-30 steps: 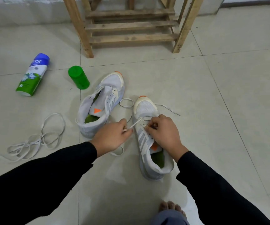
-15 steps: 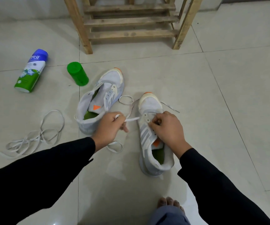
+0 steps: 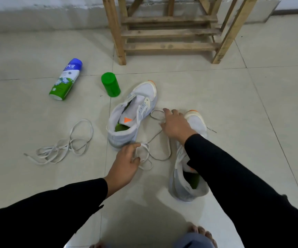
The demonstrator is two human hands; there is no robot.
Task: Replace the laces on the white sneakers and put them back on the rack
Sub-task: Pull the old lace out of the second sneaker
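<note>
The loose lace (image 3: 150,149) lay slack on the floor between the two white sneakers (image 3: 135,113), seemingly being gathered for threading. The left hand (image 3: 126,165) pinched its coiled end between thumb and curled fingers. The right hand (image 3: 175,124), fingers spread and grasping nothing, pressed a farther loop beside the near sneaker (image 3: 189,169). Beyond both fingertips stood the rack (image 3: 168,33).

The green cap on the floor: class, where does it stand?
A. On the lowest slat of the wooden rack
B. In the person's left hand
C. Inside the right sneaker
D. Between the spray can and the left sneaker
D: the green cap stands upright on the tiles, with the lying spray can to its left and the left sneaker to its right.
</note>
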